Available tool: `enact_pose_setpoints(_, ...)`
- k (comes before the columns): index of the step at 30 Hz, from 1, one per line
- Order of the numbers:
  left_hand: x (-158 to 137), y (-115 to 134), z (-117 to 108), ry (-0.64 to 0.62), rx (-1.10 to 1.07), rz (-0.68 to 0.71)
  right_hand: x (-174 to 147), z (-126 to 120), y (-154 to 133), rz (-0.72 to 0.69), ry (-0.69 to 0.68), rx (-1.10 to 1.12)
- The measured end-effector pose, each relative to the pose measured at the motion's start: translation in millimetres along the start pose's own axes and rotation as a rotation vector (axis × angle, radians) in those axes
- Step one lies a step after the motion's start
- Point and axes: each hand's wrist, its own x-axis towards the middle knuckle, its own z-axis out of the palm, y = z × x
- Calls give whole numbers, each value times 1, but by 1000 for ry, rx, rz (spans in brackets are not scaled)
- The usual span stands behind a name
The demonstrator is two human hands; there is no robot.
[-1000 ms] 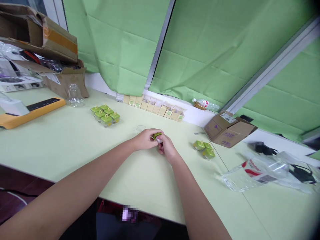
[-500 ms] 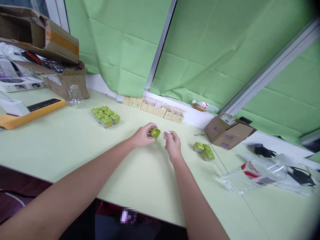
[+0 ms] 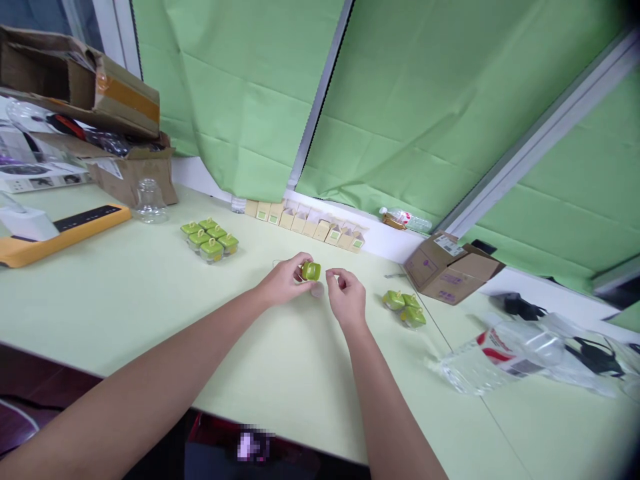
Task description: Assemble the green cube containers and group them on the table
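Note:
My left hand (image 3: 286, 281) is closed round a small square green lid (image 3: 311, 271), which faces the right. A pale round disc (image 3: 317, 289) is just below the lid by my left fingertips; whether it rests on the table or touches the fingers I cannot tell. My right hand (image 3: 346, 293) is a little to the right, apart from the lid, with thumb and forefinger pinched together. Anything between those fingertips is too small to make out. Several small clear boxes with green lids and ring handles (image 3: 210, 239) stand to the left, and a smaller group (image 3: 406, 308) to the right.
Small cardboard boxes (image 3: 310, 225) line the table's back edge. On the left are a yellow-and-black power strip (image 3: 75, 230), a clear jar (image 3: 151, 201) and stacked cartons (image 3: 127, 87). An open carton (image 3: 440, 270) and a large clear bottle (image 3: 500, 357) lie on the right.
The pale disc has left my right fingertips and now sits lower, below the green lid. In my left hand the lid has turned, and its hollow side shows less.

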Motion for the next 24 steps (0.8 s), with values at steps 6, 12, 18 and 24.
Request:
enact_pose_setpoints(6, -2, 9, 4, -93, 166, 41, -2, 7, -6, -37, -26, 178)
enact_pose_setpoints(12, -5, 11, 8, -100, 331, 68, -2, 12, -4, 70, -40, 213)
enact_pose_setpoints(18, -5, 12, 8, -88, 376, 89, -3, 15, -2, -32, -31, 129)
enact_pose_setpoints(24, -1, 12, 5, -33, 305, 82, -4, 13, -7, -24, -22, 270)
